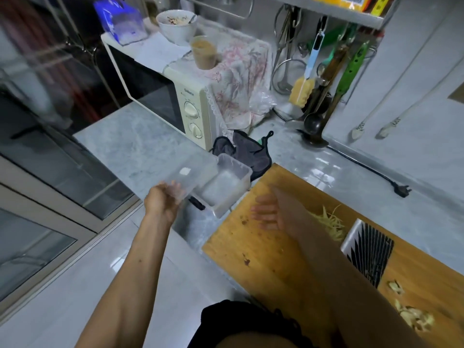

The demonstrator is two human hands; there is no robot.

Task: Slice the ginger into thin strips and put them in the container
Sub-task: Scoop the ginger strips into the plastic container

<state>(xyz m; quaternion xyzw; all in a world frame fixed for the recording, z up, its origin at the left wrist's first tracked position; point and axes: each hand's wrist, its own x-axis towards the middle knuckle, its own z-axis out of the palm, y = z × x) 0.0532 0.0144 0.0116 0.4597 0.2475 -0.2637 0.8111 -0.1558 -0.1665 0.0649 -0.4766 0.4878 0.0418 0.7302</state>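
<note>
Nearest the person, at the right edge of a wooden board (266, 249), lie pale ginger scraps (414, 318). Just beyond them on the board rests a white slicer (367, 249) with dark ridged blades. Past its far end sits a loose pile of thin yellow ginger strips (329, 221), partly hidden behind the right forearm.

That forearm reaches across the board. The right hand (267, 213) is blurred and hovers over the bare wood with fingers spread and straight, holding nothing. The strips lie just behind its wrist, not in its grasp.

To the left, off the board, the left hand (160, 200) grips the near edge of a clear plastic lid (187, 175), fingers curled under it, lifting it tilted above the counter (130, 146).

Just beside the lid, at the board's far left corner, stands the clear container (226, 185), uncovered. Whether it touches the board is hard to tell. No strips show inside it.

Behind the container a dark cloth (251, 153) lies crumpled on the counter. Farther back stands a cream microwave (160, 89), draped with a flowered cover. On top of it are a tan cup (204, 52), a white bowl (177, 25) and a blue-topped box (120, 20).

Against the far wall, utensils hang from a rack (324, 69), among them a yellow sponge brush, a ladle and green handles. A black power cord (371, 169) trails along the counter on the right.
</note>
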